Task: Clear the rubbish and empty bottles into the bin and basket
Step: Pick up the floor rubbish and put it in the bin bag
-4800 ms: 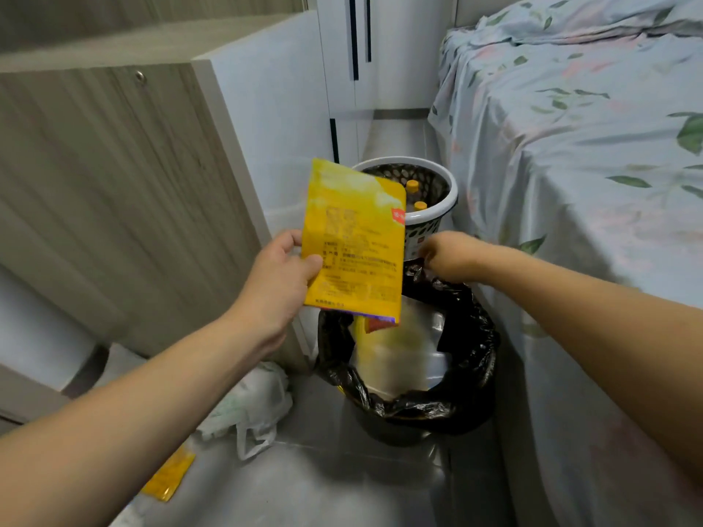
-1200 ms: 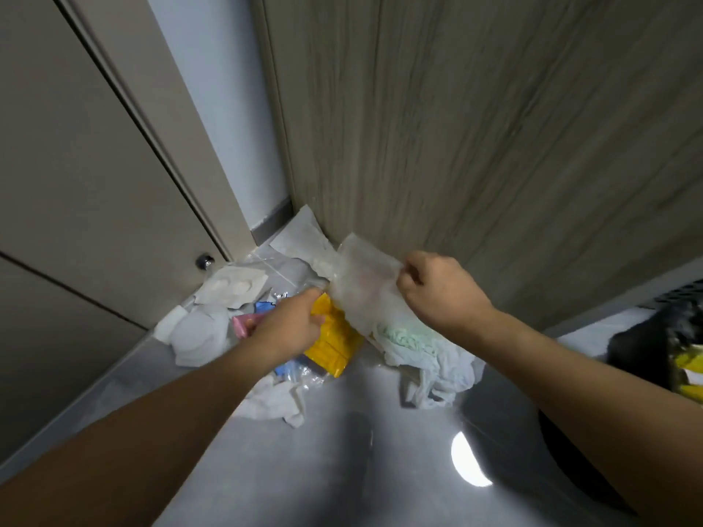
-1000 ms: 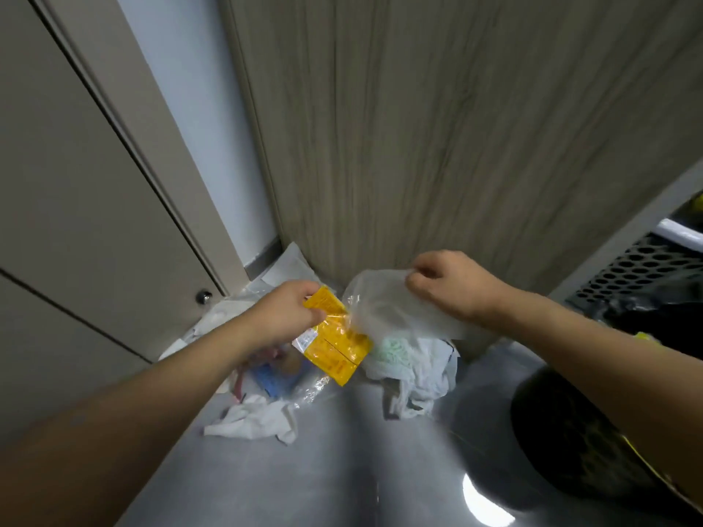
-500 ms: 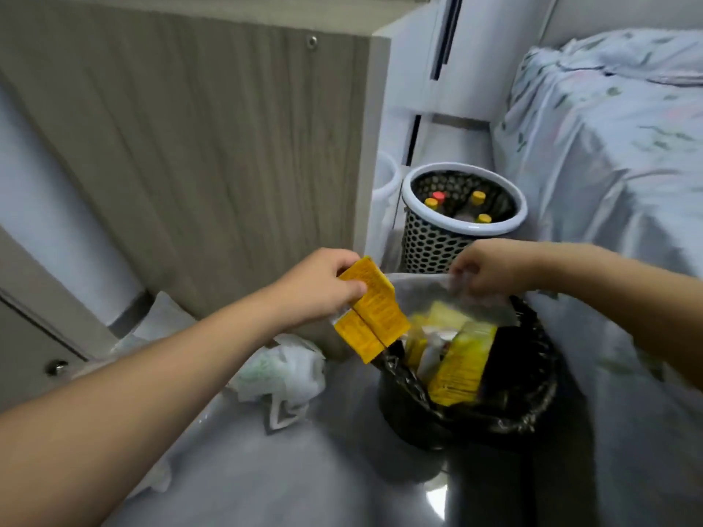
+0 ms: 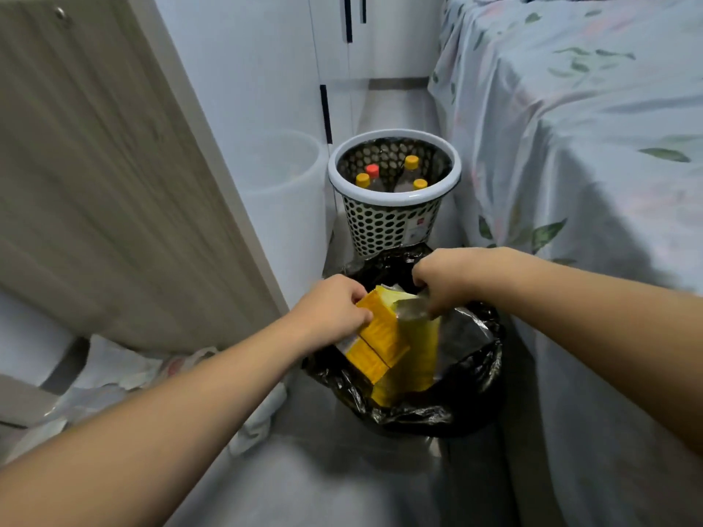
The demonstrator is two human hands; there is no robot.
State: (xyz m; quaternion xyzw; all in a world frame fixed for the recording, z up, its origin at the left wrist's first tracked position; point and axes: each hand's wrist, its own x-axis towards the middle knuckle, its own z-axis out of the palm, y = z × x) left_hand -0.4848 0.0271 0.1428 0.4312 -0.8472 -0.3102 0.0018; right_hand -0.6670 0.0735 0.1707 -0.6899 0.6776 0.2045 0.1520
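Note:
My left hand (image 5: 330,310) grips an orange-yellow packet strip (image 5: 378,346) over the bin (image 5: 471,389), which is lined with a black bag. My right hand (image 5: 445,279) pinches a clear plastic bag (image 5: 411,311) just above the bin's mouth. A larger yellow packet (image 5: 414,370) lies inside the bin under both. Behind the bin stands a white perforated basket (image 5: 395,226) holding several bottles with yellow (image 5: 411,161) and red (image 5: 372,170) caps.
A wooden cabinet side (image 5: 114,184) rises at the left, and a bed with a leaf-print sheet (image 5: 589,165) fills the right. White plastic bags and wrappers (image 5: 125,374) lie on the grey floor at the lower left. A translucent white bucket (image 5: 283,199) stands left of the basket.
Both hands picked up the orange-yellow packet strip and the clear bag from the floor pile, swung right to the bin, and now have lowered them to its mouth.

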